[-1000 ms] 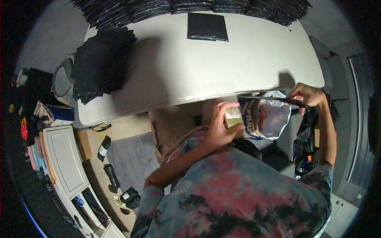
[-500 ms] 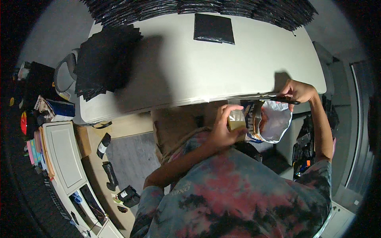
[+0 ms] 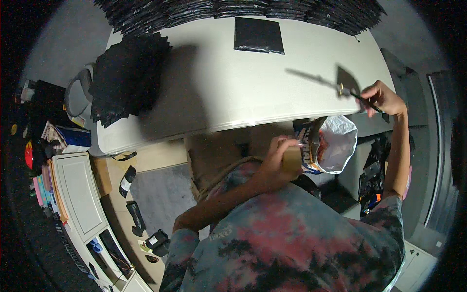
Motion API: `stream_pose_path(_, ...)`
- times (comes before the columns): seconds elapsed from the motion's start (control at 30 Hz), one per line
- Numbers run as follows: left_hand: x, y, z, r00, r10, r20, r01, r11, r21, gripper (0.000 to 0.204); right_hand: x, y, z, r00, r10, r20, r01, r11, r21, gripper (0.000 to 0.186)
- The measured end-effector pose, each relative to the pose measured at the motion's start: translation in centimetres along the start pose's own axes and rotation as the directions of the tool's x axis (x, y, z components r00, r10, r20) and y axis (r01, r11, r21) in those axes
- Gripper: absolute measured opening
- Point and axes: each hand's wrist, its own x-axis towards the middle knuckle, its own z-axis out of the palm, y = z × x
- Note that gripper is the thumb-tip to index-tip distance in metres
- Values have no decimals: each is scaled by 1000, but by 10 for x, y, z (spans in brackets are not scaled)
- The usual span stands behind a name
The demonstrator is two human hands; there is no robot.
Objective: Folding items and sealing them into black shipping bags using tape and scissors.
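Cabinetry (image 3: 80,190), white and panelled, is seen to the near left of the white table (image 3: 233,80), to which all positions are referred. A broad stack of black packages (image 3: 127,80) is carried on the table's left end, and a long shadow is cast on the tabletop just to its right. Below the near edge, on the left, dark parcels (image 3: 136,218) are scattered on the floor beside and on a grey mat (image 3: 163,197). A dense row of black packages (image 3: 243,9) is set along the far edge; one flat black package (image 3: 259,35) is laid singly on the tabletop near that edge. Just below the middle of the near edge, the left hand (image 3: 276,164) is held with its fingers curled about a small yellowish block (image 3: 292,160), which is thereby gripped clear of the table. An open bag with a silvery lining (image 3: 339,146) is placed just below the near edge, right of centre. Scissors (image 3: 341,89), blurred, are held over the table's right part, one slim blade directed leftward; whether their blades are parted cannot be told. Their handles are gripped by the closed fingers of the right hand (image 3: 385,100), by the table's near-right corner. Below that corner, glossy black packaging (image 3: 372,180) is heaped.
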Motion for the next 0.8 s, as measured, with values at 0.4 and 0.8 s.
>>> stream_pose_path(0.4,14,-11,23,1000,-5,3,5,1000,-26,70,50,44,47,488,-532,-692,-299,643,-705,38)
stream_pose_path(0.8,23,-23,31,998,-9,66,11,1000,-29,81,31,-41,203,831,-200,-520,187,979,-78,17)
